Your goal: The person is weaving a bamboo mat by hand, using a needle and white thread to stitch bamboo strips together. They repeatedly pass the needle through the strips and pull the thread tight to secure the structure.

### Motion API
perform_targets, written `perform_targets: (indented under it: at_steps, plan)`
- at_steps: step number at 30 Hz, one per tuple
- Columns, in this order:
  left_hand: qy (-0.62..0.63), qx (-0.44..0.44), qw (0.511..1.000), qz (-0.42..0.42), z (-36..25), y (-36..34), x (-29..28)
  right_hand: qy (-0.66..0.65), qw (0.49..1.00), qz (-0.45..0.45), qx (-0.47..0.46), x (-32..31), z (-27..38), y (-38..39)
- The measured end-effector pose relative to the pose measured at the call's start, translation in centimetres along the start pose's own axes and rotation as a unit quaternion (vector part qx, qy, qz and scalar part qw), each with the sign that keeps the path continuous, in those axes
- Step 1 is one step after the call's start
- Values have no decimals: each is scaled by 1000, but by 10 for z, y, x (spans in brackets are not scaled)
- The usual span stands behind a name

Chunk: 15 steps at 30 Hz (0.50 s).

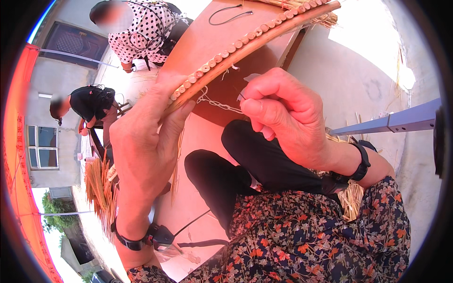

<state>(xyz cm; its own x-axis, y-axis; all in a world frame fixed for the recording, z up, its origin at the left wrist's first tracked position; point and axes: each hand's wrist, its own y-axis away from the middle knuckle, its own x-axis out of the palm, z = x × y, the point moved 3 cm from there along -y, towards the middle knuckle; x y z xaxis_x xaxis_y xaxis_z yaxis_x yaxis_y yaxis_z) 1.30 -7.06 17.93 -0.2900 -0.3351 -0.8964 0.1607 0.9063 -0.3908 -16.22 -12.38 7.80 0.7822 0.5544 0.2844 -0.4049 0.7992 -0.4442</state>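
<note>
My left hand (146,134) is closed round the near left end of a panel of cut plant stalks (231,47), its thumb under the edge. The round stalk ends form a long row above a smooth wooden-looking stalk (264,41) that runs across the panel. White thread (219,105) hangs in loose twists from the panel's underside and runs toward my right hand (288,115). The fingers of that hand pinch a thin dark needle (242,96), mostly hidden by the fingertips. My right hand is apart from the panel, just below it.
A reddish-brown table (198,40) carries a thin dark cable loop (230,14). A bundle of dry stalks (100,188) stands at left. A blue metal bar (382,120) juts in from the right. Two people, one in a dotted top (141,30) and one in black (92,104), are nearby.
</note>
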Motion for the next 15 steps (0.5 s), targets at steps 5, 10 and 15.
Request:
perform_targets:
  at_steps: [5,10,15]
  plan:
    - [61,-24,998,7,26,-19,-9,37,998,29,-44,6,-1,-19]
    - [107,-52,993,7,31,-28,-14,28,999,20,-20,7,7,-44]
    - [102,-60,993,24,31,-33,-12,-8,997,-11,-79,10,-13,-54]
